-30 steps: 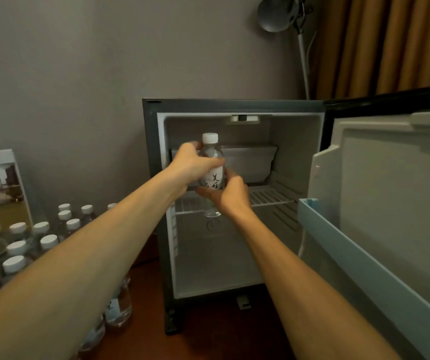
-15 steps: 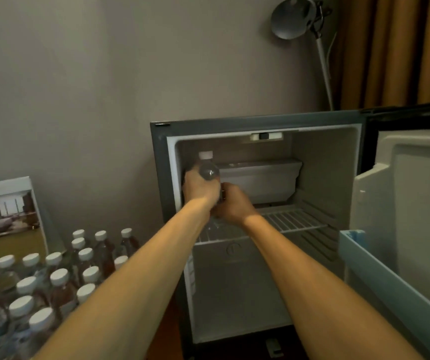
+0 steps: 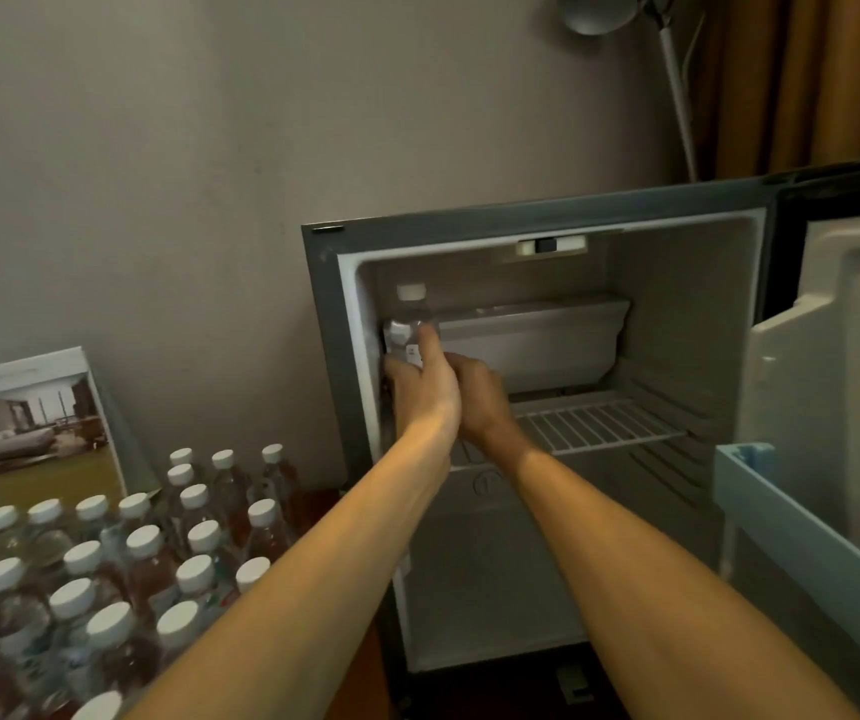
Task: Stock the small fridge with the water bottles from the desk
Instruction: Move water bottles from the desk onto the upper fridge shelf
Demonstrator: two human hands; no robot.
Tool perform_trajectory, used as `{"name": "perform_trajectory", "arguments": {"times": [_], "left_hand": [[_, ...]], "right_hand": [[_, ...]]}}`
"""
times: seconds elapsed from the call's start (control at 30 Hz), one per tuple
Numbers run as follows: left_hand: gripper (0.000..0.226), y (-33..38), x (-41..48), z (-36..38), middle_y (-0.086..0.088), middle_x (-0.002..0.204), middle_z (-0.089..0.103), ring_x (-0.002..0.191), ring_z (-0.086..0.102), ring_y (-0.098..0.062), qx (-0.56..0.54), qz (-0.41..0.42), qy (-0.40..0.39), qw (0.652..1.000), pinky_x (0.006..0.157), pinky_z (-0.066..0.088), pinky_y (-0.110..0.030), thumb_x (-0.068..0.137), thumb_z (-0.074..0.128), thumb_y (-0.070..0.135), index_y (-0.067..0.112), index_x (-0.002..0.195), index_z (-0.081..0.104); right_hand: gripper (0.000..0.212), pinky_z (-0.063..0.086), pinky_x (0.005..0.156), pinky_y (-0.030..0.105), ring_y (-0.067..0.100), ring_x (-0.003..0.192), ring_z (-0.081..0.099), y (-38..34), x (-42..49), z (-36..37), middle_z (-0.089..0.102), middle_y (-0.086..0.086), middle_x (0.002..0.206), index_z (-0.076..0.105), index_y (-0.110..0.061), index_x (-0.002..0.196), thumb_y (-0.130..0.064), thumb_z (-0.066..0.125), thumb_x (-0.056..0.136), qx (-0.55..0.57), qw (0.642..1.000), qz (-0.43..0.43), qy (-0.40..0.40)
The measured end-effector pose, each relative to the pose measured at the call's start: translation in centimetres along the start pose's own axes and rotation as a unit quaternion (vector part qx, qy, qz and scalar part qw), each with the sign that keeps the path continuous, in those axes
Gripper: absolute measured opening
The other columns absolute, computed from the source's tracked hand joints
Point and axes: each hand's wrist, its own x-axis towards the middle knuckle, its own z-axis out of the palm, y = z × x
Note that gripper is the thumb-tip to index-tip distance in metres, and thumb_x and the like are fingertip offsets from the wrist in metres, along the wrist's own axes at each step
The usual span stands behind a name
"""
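Note:
The small fridge (image 3: 547, 215) stands open with white inner walls. A clear water bottle (image 3: 408, 324) with a white cap is upright at the far left of the wire shelf (image 3: 599, 426), close to the fridge's left wall. My left hand (image 3: 422, 387) is wrapped around its lower half. My right hand (image 3: 479, 402) presses against the left hand from the right; whether it touches the bottle is hidden. Several more white-capped bottles (image 3: 121, 563) stand on the desk at lower left.
The fridge door (image 3: 833, 407) hangs open on the right, its pale blue door shelf (image 3: 802, 522) jutting toward me. A white freezer box (image 3: 531, 340) sits at the back above the wire shelf. A framed picture (image 3: 32, 423) leans on the wall; a lamp (image 3: 599, 13) stands behind.
Both hands carried the bottle from in front of the fridge into its upper left corner above the wire shelf. The view shifted closer and to the left.

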Motion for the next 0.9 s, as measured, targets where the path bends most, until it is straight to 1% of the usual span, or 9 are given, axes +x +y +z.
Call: {"name": "perform_trajectory", "arguments": {"times": [0.13,0.27,0.33,0.43,0.53,0.63,0.7,0.8,0.9], "left_hand": [[0.078,-0.3,-0.1,-0.1,-0.011,0.163,0.041,0.149,0.04,-0.032,0.008,0.003,0.01,1.0,0.124,0.03,-0.055,0.102,0.036,0.068,0.023,0.165,0.022],[0.069,-0.1,-0.3,-0.7,-0.009,0.156,0.05,0.143,0.048,-0.031,0.025,-0.006,-0.007,1.0,0.121,0.034,-0.052,0.104,0.035,0.064,0.023,0.16,0.038],[0.062,0.2,-1.0,-1.0,-0.01,0.15,0.055,0.139,0.052,-0.031,0.031,-0.006,-0.002,1.0,0.119,0.037,-0.049,0.107,0.04,0.057,0.02,0.157,0.043],[0.059,0.3,-2.7,-1.7,-0.011,0.151,0.053,0.14,0.05,-0.032,0.041,0.011,-0.036,0.998,0.119,0.037,-0.048,0.107,0.045,0.05,0.023,0.159,0.04],[0.058,0.2,-5.1,-3.4,-0.005,0.153,0.051,0.136,0.052,-0.024,0.035,0.012,-0.092,0.995,0.11,0.038,-0.039,0.108,0.046,0.046,0.023,0.161,0.037],[0.044,0.0,-6.9,-5.9,0.0,0.129,0.064,0.105,0.061,-0.008,0.064,0.064,-0.112,0.99,0.095,0.041,-0.03,0.108,0.05,0.037,0.017,0.147,0.055],[0.04,-0.6,-8.2,-8.4,0.001,0.125,0.069,0.113,0.064,-0.016,0.076,0.078,-0.097,0.989,0.098,0.05,-0.037,0.104,0.054,0.04,0.02,0.137,0.065],[0.02,-2.1,-10.1,-12.4,0.003,0.101,0.077,0.104,0.07,-0.019,0.075,0.093,-0.067,0.991,0.099,0.057,-0.048,0.097,0.059,0.039,0.03,0.101,0.076],[0.012,-4.9,-12.1,-16.2,0.009,0.097,0.077,0.101,0.071,-0.014,0.077,0.104,-0.05,0.99,0.098,0.057,-0.048,0.093,0.062,0.038,0.035,0.093,0.074]], "right_hand": [[0.009,0.049,0.071,0.031,0.02,0.092,0.069,-0.2,-0.1,0.5,0.071,-0.004,0.095,0.063,-0.032,0.104,-0.036,0.055,0.101,-0.04,0.999,-0.007,-0.008],[0.019,0.046,0.072,0.032,0.02,0.093,0.068,-0.1,-0.1,0.6,0.073,0.0,0.103,0.061,-0.03,0.115,-0.036,0.057,0.098,-0.101,0.994,-0.014,-0.027],[0.021,0.052,0.075,0.036,0.02,0.094,0.069,-0.2,-0.5,0.5,0.073,-0.001,0.102,0.06,-0.027,0.114,-0.037,0.059,0.096,-0.101,0.994,-0.006,-0.034],[0.03,0.055,0.081,0.037,0.026,0.102,0.07,-0.2,-1.6,0.1,0.074,0.003,0.108,0.061,-0.021,0.121,-0.037,0.06,0.095,-0.106,0.994,0.016,-0.029],[0.04,0.044,0.079,0.028,0.027,0.112,0.068,-1.1,-4.0,-0.7,0.072,0.007,0.12,0.06,-0.015,0.133,-0.032,0.062,0.096,-0.111,0.993,0.037,-0.019],[0.033,0.048,0.08,0.029,0.024,0.109,0.068,-2.0,-7.6,-1.5,0.072,0.005,0.119,0.066,-0.018,0.127,-0.029,0.066,0.096,-0.06,0.996,0.06,0.019],[0.03,0.051,0.085,0.029,0.019,0.107,0.067,-2.9,-10.4,-1.7,0.071,0.003,0.119,0.067,-0.018,0.124,-0.025,0.068,0.096,-0.031,0.998,0.035,0.044],[0.031,0.046,0.084,0.02,0.009,0.103,0.062,-4.1,-14.2,-1.1,0.07,0.002,0.119,0.066,-0.015,0.127,-0.015,0.067,0.097,-0.016,0.998,0.004,0.064],[0.024,0.048,0.083,0.017,0.005,0.097,0.06,-5.2,-17.7,0.4,0.067,-0.004,0.107,0.067,-0.018,0.119,-0.014,0.066,0.096,-0.029,0.996,-0.036,0.073]]}}
